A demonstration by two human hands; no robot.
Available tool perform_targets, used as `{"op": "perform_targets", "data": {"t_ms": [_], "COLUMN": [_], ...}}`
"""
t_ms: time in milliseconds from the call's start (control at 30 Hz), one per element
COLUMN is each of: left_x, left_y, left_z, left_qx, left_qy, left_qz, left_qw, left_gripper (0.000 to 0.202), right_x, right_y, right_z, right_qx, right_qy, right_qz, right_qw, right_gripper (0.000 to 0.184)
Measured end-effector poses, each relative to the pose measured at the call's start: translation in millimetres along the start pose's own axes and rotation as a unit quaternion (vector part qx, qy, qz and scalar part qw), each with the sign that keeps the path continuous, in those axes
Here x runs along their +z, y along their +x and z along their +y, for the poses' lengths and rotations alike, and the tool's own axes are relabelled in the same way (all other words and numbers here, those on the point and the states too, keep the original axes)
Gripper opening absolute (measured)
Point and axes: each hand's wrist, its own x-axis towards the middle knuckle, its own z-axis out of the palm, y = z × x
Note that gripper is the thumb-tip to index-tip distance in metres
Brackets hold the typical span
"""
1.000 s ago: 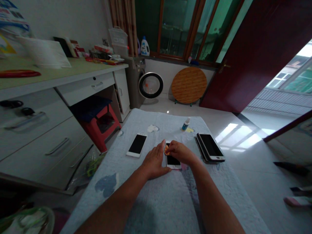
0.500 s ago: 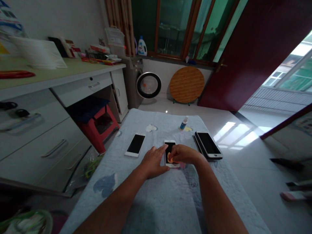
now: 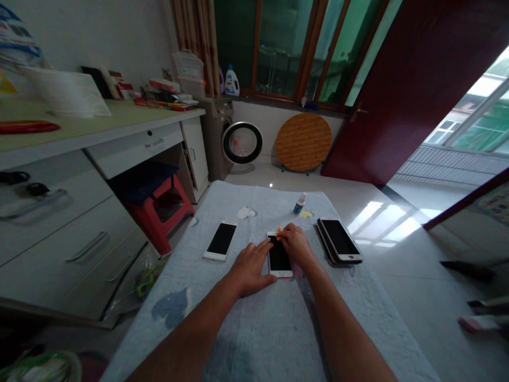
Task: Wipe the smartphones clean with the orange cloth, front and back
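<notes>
The person is wiping the screen of a white phone [image 3: 279,258] that lies flat near the middle of the cloth-covered table [image 3: 254,329]. The left hand [image 3: 249,267] rests palm down on the cloth at the phone's left edge, fingers spread and flat, closed on nothing, with the fingertips touching the phone's side to steady it. The right hand [image 3: 296,245] reaches over the phone's far end, fingers bunched and pinched together on a small orange pad [image 3: 279,231], which sits at the phone's top edge. Both forearms run in from the near edge of the table and converge on the phone.

By the look of it, the wipe is at the far end of its stroke; the next pass calls for light, even pressure down the glass while the left hand stops the phone from sliding.

A second white phone [image 3: 220,240] lies toward the left edge, two stacked phones [image 3: 339,241] toward the right edge, and a small bottle [image 3: 299,204] stands near the far edge.
</notes>
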Motion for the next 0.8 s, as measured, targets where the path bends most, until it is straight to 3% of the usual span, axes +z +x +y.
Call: {"op": "perform_targets", "data": {"t_ms": [100, 233, 333, 433, 567, 667, 800], "left_x": [5.0, 6.8, 4.6, 1.1, -2.6, -3.5, -3.2], "left_y": [0, 0, -1, -1, -3, -3, -3], "left_z": [-4, -5, -4, -1, 2, 4, 5], "left_qx": [-0.014, -0.01, -0.004, -0.004, -0.004, -0.001, 0.002], "left_qy": [-0.003, -0.005, 0.011, 0.019, 0.016, 0.02, 0.02], "left_qz": [0.015, 0.017, 0.002, -0.006, 0.003, 0.008, 0.014], "left_qw": [1.0, 1.0, 1.0, 1.0, 1.0, 1.0, 1.0], "left_gripper": [0.091, 0.093, 0.085, 0.081, 0.08, 0.078, 0.076], "right_x": [-11, -28, -31, -26, -6, 11, 21], "right_y": [-2, -6, -8, -6, 0, 5, 8], "right_z": [-5, -8, -7, -4, -2, -4, -10], "right_qx": [-0.07, -0.141, -0.153, -0.132, -0.059, -0.004, 0.006], "right_qy": [0.05, 0.153, 0.195, 0.177, 0.084, 0.037, -0.006], "right_qz": [-0.074, -0.213, -0.251, -0.207, -0.077, 0.004, 0.038], "right_qw": [0.994, 0.955, 0.936, 0.953, 0.992, 0.999, 0.999], "right_gripper": [0.024, 0.02, 0.02, 0.022, 0.022, 0.024, 0.027]}}
